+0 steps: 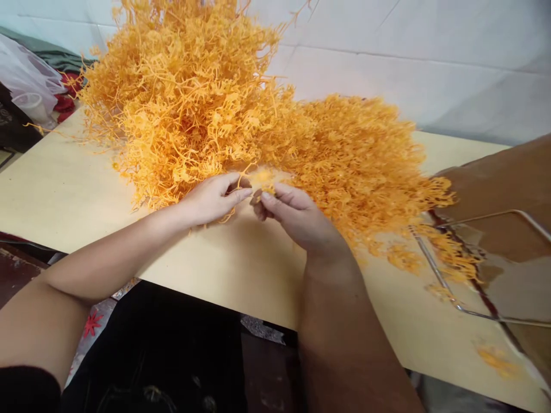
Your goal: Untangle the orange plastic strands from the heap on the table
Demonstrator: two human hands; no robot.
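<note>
Two heaps of orange branching plastic-like pieces lie on the pale table (pixel 219 258): a tall left heap (pixel 185 97) and a lower right heap (pixel 357 155). In front of the left heap, my left hand (pixel 217 198) pinches a thin orange strand (pixel 246 171) between thumb and fingers. Close beside it, my right hand (pixel 288 212) is closed on a small orange piece (pixel 264 186), which is blurred. The fingertips of both hands nearly meet.
At the right edge stands a brown cardboard box (pixel 495 183) with a bent metal rod (pixel 434 269) by it. Loose orange bits (pixel 497 360) lie near the front right corner. A white plastic bag (pixel 30 74) is at the far left. Behind is a white wall (pixel 408 51).
</note>
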